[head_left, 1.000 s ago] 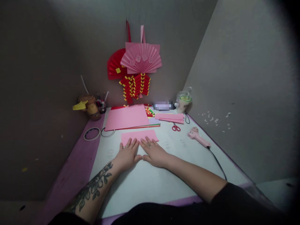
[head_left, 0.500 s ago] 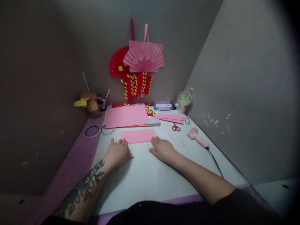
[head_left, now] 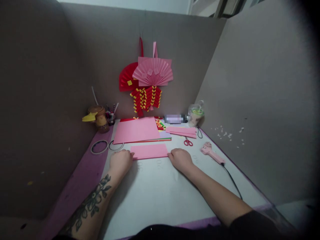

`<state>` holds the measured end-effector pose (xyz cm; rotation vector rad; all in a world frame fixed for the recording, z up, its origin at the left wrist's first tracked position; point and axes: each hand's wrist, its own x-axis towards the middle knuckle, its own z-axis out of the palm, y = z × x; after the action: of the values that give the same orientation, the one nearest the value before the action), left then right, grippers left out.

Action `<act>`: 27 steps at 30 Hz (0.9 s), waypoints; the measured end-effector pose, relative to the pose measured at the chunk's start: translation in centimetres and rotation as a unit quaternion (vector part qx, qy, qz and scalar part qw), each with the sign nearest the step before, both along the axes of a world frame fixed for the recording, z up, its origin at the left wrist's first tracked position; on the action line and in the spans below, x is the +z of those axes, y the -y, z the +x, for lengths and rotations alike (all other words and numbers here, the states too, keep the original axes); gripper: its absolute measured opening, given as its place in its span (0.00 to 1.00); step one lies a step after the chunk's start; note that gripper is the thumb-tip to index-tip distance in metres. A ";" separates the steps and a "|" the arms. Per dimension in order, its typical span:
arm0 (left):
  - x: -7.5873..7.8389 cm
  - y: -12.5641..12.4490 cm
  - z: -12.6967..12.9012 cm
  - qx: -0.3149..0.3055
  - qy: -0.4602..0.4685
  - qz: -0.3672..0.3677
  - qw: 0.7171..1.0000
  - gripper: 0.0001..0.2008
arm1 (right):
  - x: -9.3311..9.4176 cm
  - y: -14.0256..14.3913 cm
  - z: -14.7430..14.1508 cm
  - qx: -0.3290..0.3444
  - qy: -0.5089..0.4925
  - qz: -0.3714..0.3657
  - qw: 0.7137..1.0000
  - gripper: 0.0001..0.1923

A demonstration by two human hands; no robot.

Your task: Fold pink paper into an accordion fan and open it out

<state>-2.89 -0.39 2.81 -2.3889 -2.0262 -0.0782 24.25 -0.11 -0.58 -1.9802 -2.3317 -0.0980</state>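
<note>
A: Where is the pink strip (head_left: 149, 151) right now?

B: Middle of the frame, flat on the white counter (head_left: 160, 190), just below the big pink sheet (head_left: 136, 129). I see the left hand (head_left: 121, 161) at its left end and the right hand (head_left: 180, 159) at its right end, both touching the short edges.

A: Are the hands gripping it?

B: Both are loosely curled, fingertips at the paper's ends. Whether they pinch the edge or only press on it, I cannot tell from here.

A: How would I handle this well?

B: My judgement: keep both ends level so the strip stays square, and hold it by the very edges so the middle doesn't buckle. Thin paper creases wherever it is pressed, so even pressure on both sides matters.

A: Anything close that could get in the way?

B: The scissors (head_left: 188, 142) lie just above the right hand, and the glue gun (head_left: 211, 152) sits to its right with the cord (head_left: 232, 181) running toward the lower right. Two tape rings (head_left: 99, 146) lie above the left hand. I would keep the strip clear of those.
</note>
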 end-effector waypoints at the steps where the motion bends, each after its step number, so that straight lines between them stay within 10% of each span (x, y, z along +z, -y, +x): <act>1: 0.0 0.2 0.4 -0.011 -0.007 0.020 1.000 0.19 | 0.0 0.0 0.0 0.008 -0.010 0.017 1.000 0.17; 7: -2.2 1.2 2.8 -0.156 0.010 0.020 0.988 0.14 | -1.4 -0.1 -1.3 0.153 -0.081 0.037 0.984 0.13; 27: -3.0 0.1 2.3 -0.143 0.027 0.044 0.988 0.15 | -2.4 -1.2 -1.5 0.172 -0.075 0.032 0.982 0.12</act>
<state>-0.58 -0.47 -0.23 -2.6279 -1.6441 -0.2323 22.77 1.06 -2.95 -1.4738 -2.4920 -0.0020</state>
